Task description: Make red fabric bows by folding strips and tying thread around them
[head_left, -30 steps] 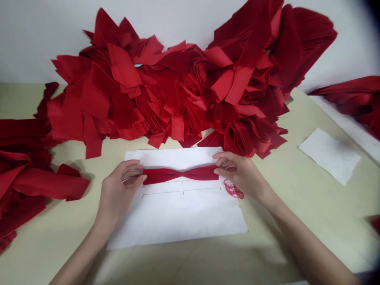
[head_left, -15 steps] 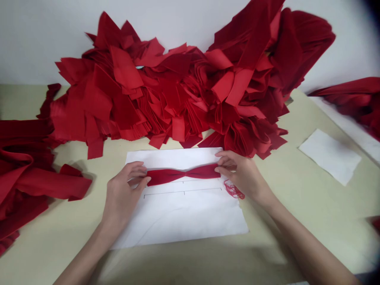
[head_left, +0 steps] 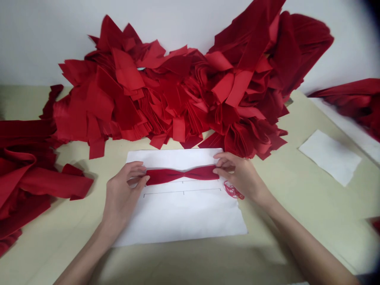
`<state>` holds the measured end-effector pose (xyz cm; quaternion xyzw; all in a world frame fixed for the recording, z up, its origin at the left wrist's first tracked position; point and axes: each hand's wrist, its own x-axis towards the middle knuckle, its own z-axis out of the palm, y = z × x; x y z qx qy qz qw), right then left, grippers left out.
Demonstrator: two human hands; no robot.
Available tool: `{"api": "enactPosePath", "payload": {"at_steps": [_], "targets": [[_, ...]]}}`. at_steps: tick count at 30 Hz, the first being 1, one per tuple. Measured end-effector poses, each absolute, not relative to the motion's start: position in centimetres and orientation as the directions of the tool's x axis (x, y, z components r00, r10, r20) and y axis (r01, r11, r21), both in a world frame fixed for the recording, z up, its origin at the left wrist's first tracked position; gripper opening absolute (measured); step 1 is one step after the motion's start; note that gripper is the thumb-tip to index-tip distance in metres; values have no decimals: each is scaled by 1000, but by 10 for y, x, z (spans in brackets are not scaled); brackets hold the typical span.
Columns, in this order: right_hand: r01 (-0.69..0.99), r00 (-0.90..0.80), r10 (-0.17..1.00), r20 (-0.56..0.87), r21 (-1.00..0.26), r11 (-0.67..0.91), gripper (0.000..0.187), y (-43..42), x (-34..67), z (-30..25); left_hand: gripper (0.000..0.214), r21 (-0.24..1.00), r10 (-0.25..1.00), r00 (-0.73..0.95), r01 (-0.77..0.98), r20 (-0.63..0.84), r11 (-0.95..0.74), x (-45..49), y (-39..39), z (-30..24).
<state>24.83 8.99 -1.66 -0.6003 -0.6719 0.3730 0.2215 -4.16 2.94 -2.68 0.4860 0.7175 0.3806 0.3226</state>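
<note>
While the left hand (head_left: 121, 194) and right hand (head_left: 240, 176) stand well apart, each pinches one end of a red velvet strip (head_left: 181, 175) between thumb and fingers, so both grips are closed on the cloth. Held this way, the strip seems to be kept straight and lying flat, its middle drawn into a narrow waist like a bow. It rests across the upper part of a white paper sheet (head_left: 178, 221), just above ruled black lines (head_left: 182, 192) that run parallel to it, which suggests that the paper serves as a guide for lining it up.

From the strip, a tangle of red thread (head_left: 233, 190) lies at four o'clock, just below the right hand and at the paper's edge. A large heap of red fabric pieces (head_left: 178, 91) rises at twelve o'clock against a white wall (head_left: 44, 39). Looser red fabric (head_left: 26, 174) lies at nine o'clock, a white cloth piece (head_left: 329, 157) at three, and more red fabric (head_left: 350, 95) at two, all on a pale table (head_left: 311, 221).
</note>
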Motion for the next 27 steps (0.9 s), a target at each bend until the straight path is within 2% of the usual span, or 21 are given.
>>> {"api": "enactPosePath", "payload": {"at_steps": [10, 12, 15, 17, 23, 27], "targets": [[651, -199, 969, -147, -759, 19, 27, 90, 249, -21, 27, 820, 945, -318, 520, -73, 239, -42, 32, -27], [667, -195, 974, -111, -743, 49, 27, 91, 250, -18, 28, 817, 948, -311, 530, -64, 229, -41, 31, -26], [714, -208, 978, 16, -681, 163, 22, 92, 244, -7, 28, 819, 941, -337, 535, -21, 209, -40, 29, -24], [733, -284, 957, 64, -629, 260, 17, 92, 236, 1, 26, 810, 931, -363, 555, 33, 187, -39, 29, -22], [642, -620, 777, 109, -498, 583, 15, 92, 197, 0, 19, 764, 925, -361, 628, 118, 148, -37, 27, -20], [652, -691, 720, 73, -369, 663, 13, 91, 180, -10, 21, 750, 922, -365, 644, 126, 152, -37, 25, -21]]}}
